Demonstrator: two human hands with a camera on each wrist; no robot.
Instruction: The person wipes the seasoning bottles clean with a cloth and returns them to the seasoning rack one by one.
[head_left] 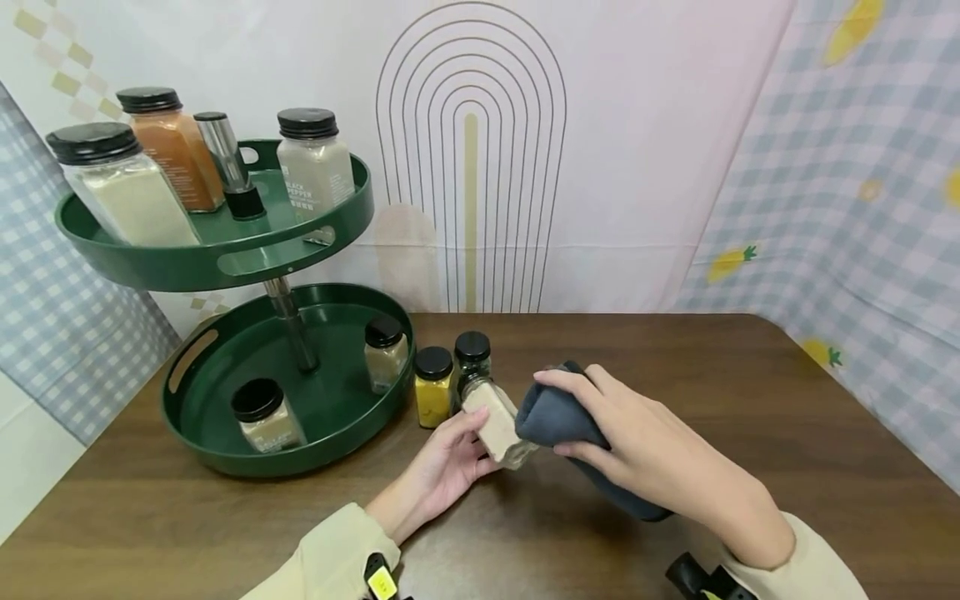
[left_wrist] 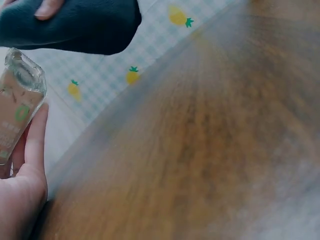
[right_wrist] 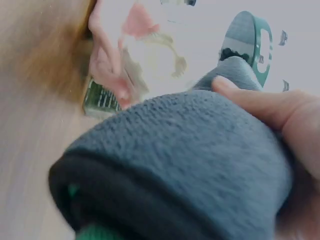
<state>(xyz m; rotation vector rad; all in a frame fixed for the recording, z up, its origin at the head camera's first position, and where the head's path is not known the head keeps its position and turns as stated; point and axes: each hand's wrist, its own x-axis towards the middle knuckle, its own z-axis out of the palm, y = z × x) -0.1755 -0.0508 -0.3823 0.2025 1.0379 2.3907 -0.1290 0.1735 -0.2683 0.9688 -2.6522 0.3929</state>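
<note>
In the head view my left hand grips a square glass spice jar of pale powder, tilted with its base toward the right. A green mark shows on that jar in the left wrist view. My right hand holds a folded dark grey-blue cloth between thumb and fingers, close beside the jar's base. Whether cloth and jar touch I cannot tell. From the right wrist, the thick cloth covers much of the view and partly hides the jar.
Just behind my left hand stand a yellow spice jar and a dark-lidded jar. A green two-tier stand at left carries several jars and a silver-and-black cylinder on its trays. A patterned curtain hangs behind the wooden table.
</note>
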